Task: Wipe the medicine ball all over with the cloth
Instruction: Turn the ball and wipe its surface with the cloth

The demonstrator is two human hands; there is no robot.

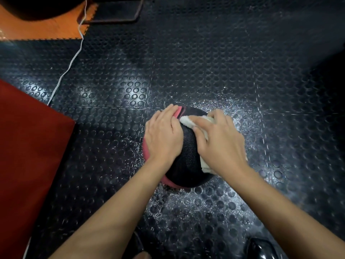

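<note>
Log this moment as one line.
left hand: flat, steadying black-and-red textured medicine ball | right hand: pressing white fluffy cloth on it | stage: wiping

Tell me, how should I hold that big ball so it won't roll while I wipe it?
Lay a flat palm on its upper left side, coming from above, as the left hand does. The medicine ball is round, with no handle showing, so pressing it onto the studded floor probably steadies it while the right hand rubs the cloth.
</note>
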